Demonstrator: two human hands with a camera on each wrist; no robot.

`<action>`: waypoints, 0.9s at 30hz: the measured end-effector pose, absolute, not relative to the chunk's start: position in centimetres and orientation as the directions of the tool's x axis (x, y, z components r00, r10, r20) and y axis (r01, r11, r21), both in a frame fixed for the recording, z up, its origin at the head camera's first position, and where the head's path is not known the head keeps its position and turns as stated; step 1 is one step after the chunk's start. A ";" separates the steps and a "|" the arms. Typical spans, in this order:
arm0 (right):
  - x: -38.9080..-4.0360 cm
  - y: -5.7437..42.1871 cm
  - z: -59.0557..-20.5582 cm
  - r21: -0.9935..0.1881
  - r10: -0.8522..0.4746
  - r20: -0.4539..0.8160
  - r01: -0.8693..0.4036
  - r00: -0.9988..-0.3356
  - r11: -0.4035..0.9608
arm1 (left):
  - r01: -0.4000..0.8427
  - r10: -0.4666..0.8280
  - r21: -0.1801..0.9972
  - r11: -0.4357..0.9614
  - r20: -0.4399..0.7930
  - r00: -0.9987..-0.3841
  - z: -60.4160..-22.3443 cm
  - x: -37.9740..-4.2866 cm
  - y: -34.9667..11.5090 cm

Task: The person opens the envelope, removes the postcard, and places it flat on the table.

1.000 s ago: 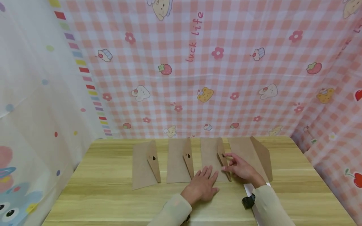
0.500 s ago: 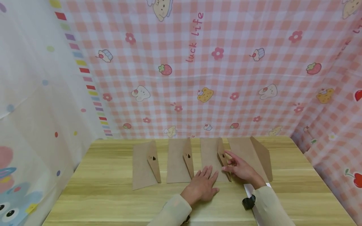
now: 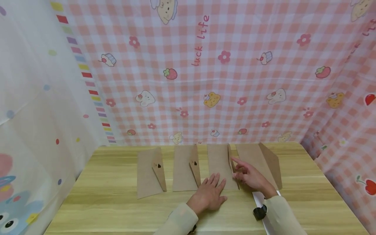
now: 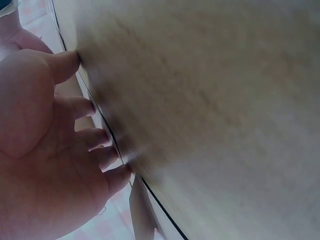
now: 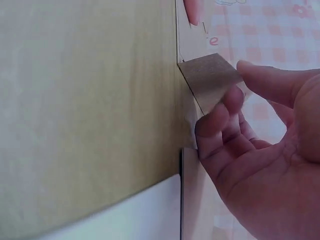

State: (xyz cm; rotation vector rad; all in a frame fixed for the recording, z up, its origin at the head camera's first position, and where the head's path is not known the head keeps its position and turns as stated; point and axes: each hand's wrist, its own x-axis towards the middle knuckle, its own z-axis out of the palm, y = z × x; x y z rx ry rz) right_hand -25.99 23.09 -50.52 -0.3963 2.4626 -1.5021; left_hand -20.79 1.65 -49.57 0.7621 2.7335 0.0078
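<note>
My left hand (image 3: pixel 209 193) lies palm down with spread fingers on the lower edge of the third brown kraft envelope (image 3: pixel 218 166). Its fingers (image 4: pixel 115 177) look straight along the tabletop in the left wrist view. My right hand (image 3: pixel 252 178) is at that envelope's right side, with fingertips at its pointed flap (image 5: pixel 210 77), which stands raised and nearly edge-on in the head view. The flap corner lies between the thumb and curled fingers in the right wrist view. The contact is partly hidden. Right of it lies another envelope (image 3: pixel 252 160), its flap (image 3: pixel 271 163) spread out to the right.
Two more kraft envelopes stand in the row to the left, a far-left one (image 3: pixel 146 176) and its neighbour (image 3: pixel 183 169), both flaps half raised with a dark heart mark. White paper (image 3: pixel 258 197) lies under the right sleeve. A checked cloth (image 3: pixel 188 81) hangs behind the wooden table (image 3: pixel 111 209).
The third envelope's flap has swung up towards the right, so its dark heart mark no longer shows. My right fingertips moved with it; my left hand stayed in place.
</note>
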 end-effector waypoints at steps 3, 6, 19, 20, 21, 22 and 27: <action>-26.0 23.1 -50.5 -0.871 -0.359 -0.016 -0.163 -0.933 0.463 | 0.506 0.508 0.085 0.859 -0.279 -0.815 -49.6 -20.7 1.6; -26.0 23.0 -50.5 -0.852 -0.346 0.017 -0.195 -0.938 0.486 | 0.507 0.508 0.083 0.858 -0.276 -0.816 -49.6 -20.7 1.6; -25.9 23.0 -50.1 -0.824 -0.273 0.058 -0.200 -0.960 0.530 | 0.505 0.506 0.080 0.860 -0.277 -0.817 -49.7 -20.7 1.6; -25.9 23.1 -50.1 -0.826 -0.271 0.057 -0.197 -0.961 0.528 | 0.505 0.506 0.080 0.860 -0.275 -0.818 -49.7 -20.7 1.6; -26.0 23.2 -50.1 -0.828 -0.268 0.054 -0.193 -0.962 0.526 | 0.505 0.506 0.079 0.859 -0.273 -0.818 -49.7 -20.7 1.6; -26.0 23.3 -50.1 -0.830 -0.265 0.053 -0.191 -0.963 0.525 | 0.506 0.507 0.078 0.859 -0.270 -0.819 -49.7 -20.7 1.6; -26.1 23.7 -50.0 -0.837 -0.240 0.014 -0.143 -0.971 0.528 | 0.512 0.514 0.079 0.855 -0.258 -0.818 -49.9 -20.7 1.6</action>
